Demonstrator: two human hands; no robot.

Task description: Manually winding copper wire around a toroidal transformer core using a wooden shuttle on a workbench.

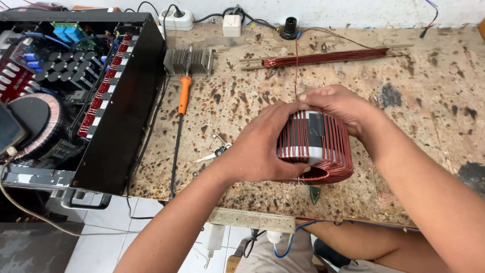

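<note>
Copper-wound toroidal coil [318,146] stands on edge near the front of the stained table [429,101], gripped by both hands. Left hand [260,146] wraps its fingers around the near side; right hand [338,106] clasps the top, pinching a thin copper wire [296,65] that runs up to a wire-wrapped stick [328,57].

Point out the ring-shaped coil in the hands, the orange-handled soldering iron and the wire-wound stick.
ring-shaped coil [323,146]: head view, copper windings on its near side.
orange-handled soldering iron [184,95]: head view, middle of the orange handle.
wire-wound stick [328,58]: head view, middle of the copper winding.
</note>
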